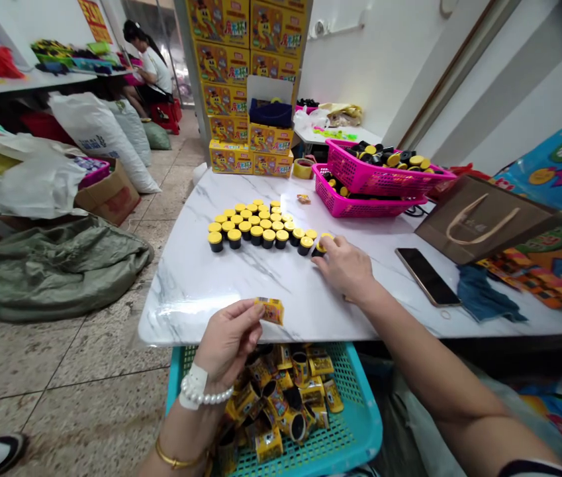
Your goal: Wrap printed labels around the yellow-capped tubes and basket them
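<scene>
My left hand (228,338), just over the table's front edge, pinches a small flat yellow printed wrapper (273,311) between thumb and fingers. Out on the white marbled table (201,291), my right hand (347,266) has its fingers closed on a small black cup with a yellow lid (318,250), partly covered by the fingers. To the left of it stand several matching lidded cups (257,233), upright in a close group. Below my hands, a teal basket (371,424) holds several black cups in yellow printed sleeves (275,401), lying in a jumble.
Yellow printed boxes (231,158) are stacked at the table's back, beside a tape roll (303,168). Two stacked pink baskets (384,177) hold more lidded cups. A phone (427,277), blue cloth (489,295) and brown paper bag (489,218) lie right. A person (154,73) sits far back.
</scene>
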Available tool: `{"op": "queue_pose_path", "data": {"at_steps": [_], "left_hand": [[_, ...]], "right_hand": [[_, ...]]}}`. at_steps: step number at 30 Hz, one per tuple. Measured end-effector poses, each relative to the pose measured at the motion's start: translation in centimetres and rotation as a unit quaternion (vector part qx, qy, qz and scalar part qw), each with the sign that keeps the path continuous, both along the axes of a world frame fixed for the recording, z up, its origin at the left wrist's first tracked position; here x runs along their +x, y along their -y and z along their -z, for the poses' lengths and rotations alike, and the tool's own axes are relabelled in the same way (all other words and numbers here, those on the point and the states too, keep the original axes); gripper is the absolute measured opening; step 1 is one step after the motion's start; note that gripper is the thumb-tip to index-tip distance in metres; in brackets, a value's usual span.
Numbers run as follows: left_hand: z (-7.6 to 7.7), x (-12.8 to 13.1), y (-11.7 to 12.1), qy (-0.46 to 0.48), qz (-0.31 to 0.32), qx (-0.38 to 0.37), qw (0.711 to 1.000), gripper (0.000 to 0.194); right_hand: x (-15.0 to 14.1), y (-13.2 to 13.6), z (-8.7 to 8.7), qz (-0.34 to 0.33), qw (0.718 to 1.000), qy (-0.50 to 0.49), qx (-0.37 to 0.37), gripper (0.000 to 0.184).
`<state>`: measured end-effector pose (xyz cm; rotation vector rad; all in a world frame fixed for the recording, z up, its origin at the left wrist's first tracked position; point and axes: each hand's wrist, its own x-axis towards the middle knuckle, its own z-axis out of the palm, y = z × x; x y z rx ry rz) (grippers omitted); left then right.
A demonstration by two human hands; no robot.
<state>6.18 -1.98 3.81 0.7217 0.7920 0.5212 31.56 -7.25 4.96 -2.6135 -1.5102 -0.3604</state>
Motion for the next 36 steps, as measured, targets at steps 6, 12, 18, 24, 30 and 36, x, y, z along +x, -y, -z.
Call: {"op": "queue_pose_path", "data": {"at_steps": [6,12,18,24,30,36], "left_hand": [[0.1,0.6,-0.6,0.051,-0.027,-0.049,0.997,0.034],[0.6,0.7,-0.9,0.058,-0.054,-0.067,0.995,0.026],[0.5,1.3,-0.8,0.091,-0.028,-0.089,0.991,0.021],[0.1,1.4,-0.9,0.137,-0.030,-0.134,0.981,0.016],[0.2,1.6,-0.8,0.141,-0.026,-0.135,0.980,0.018],[0.4,1.9,-0.8,0.133,-0.025,-0.116,0.984,0.019]], "right_hand": [[-0.7,-0.8,1.4,0.005,0.997,-0.002,0.071,0.019],[-2.2,1.2,0.0,-0.119,0.849,-0.444,0.262,0.038],[-6.5,3.0,-0.3,-0.173,0.644,-0.697,0.266,0.030],[-7.5,2.9,0.4,-0.146,0.691,-0.648,0.285,0.031],[-7.8,3.6,-0.1,-0.178,0.767,-0.547,0.285,0.026],[-8.5,3.8,-0.5,-0.212,0.870,-0.337,0.289,0.021]]}}
